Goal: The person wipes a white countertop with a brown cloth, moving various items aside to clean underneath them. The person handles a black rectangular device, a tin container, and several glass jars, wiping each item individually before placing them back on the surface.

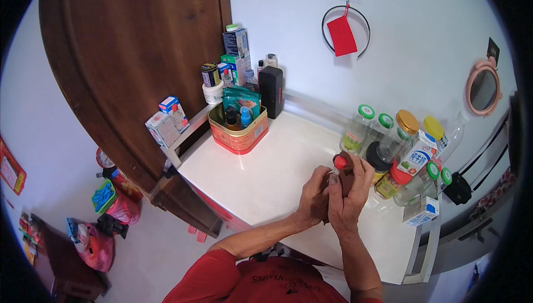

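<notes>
Gold-and-red tin (237,141) at left on white tabletop (266,178), loaded with teal packets (242,99) and small bottles (246,116). Next, left hand (312,198): closed around red-capped bottle (340,162), partly hidden, with apparent brown cloth (348,184). Beside it, right hand (348,202): clamped on same bottle, thumb near neck, fingers curled over cloth. At right, lidded jars (355,135) and cartons (417,154) closely grouped. Judged done: grouping at both sides. Judged outstanding: held bottle, cap on, not yet set down; progress on it impossible to tell.
</notes>
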The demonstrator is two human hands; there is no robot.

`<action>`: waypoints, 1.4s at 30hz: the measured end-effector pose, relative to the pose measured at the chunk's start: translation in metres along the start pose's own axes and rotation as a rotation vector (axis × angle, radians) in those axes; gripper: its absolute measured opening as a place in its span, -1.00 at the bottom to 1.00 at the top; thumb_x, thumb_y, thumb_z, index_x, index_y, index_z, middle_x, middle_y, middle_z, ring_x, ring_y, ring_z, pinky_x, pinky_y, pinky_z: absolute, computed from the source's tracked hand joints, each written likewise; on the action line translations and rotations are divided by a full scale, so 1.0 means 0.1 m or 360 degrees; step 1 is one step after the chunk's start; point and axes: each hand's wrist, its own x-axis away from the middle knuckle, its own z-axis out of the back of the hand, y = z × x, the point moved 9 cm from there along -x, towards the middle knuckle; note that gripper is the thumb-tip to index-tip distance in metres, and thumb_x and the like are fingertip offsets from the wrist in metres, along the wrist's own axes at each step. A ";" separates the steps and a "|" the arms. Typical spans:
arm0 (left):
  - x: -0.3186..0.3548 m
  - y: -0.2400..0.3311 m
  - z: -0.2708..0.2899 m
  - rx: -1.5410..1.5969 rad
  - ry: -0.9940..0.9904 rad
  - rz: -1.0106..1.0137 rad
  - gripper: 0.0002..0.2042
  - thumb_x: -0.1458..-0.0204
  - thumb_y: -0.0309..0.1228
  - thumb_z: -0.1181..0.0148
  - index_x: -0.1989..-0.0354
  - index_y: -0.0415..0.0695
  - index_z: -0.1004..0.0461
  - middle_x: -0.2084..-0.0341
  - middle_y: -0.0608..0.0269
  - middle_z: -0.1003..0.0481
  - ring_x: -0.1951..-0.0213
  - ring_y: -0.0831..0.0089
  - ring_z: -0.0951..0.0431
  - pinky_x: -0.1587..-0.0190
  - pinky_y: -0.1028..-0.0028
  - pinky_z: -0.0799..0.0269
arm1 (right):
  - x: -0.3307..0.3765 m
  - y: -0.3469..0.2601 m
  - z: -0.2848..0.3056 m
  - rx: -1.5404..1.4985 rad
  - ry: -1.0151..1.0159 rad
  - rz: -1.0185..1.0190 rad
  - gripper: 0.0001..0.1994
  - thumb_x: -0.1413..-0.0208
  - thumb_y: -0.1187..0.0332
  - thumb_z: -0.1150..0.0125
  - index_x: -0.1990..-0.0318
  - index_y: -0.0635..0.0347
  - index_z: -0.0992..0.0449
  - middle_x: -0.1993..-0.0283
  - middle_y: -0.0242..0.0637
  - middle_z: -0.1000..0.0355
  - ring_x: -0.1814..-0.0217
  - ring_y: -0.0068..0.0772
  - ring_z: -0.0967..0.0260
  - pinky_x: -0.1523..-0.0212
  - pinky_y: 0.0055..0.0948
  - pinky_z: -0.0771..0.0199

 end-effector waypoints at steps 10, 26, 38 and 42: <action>-0.04 -0.02 0.40 0.0119 -0.0037 0.0229 -0.86 -0.22 -0.40 -0.03 0.18 -0.20 -0.27 0.47 0.27 -0.38 0.44 0.56 -0.34 0.37 0.51 -0.35 | 0.25 0.73 -0.74 -0.1527 -0.0304 -0.1185 -0.55 -0.32 0.11 0.18 -0.01 0.38 -0.41 0.09 -0.07 -0.41 0.11 -0.27 -0.39 0.07 -0.34 -0.40; -0.08 -0.17 0.55 0.0949 0.0311 0.0533 -0.86 -0.30 -0.36 0.09 0.14 -0.18 -0.25 0.32 0.36 -0.37 0.32 0.71 -0.32 0.26 0.67 -0.31 | 0.35 -0.19 -0.53 -0.0235 -0.0234 -0.0050 -0.61 -0.19 0.46 0.06 -0.18 0.27 -0.34 -0.24 0.08 -0.06 -0.24 0.06 -0.14 -0.24 -0.18 -0.17; -0.27 0.00 0.70 0.0967 0.0333 0.0426 -0.82 -0.28 -0.33 0.09 0.14 -0.18 -0.32 0.33 0.34 -0.45 0.34 0.68 -0.40 0.25 0.63 -0.37 | 0.86 0.23 -0.67 -0.1183 -0.0353 -0.1061 -0.62 -0.16 0.51 -0.08 -0.14 0.30 -0.29 -0.03 -0.24 -0.39 -0.03 -0.44 -0.34 -0.07 -0.43 -0.33; -0.24 -0.10 0.53 0.0949 0.0101 0.0618 -0.84 -0.25 -0.42 0.02 0.06 -0.18 -0.31 0.30 0.35 -0.44 0.30 0.71 -0.39 0.24 0.64 -0.37 | 0.95 0.42 -0.72 -0.1529 -0.0290 -0.1306 -0.47 -0.10 0.55 -0.19 -0.23 0.34 -0.21 -0.05 -0.28 -0.39 0.01 -0.50 -0.36 -0.02 -0.49 -0.37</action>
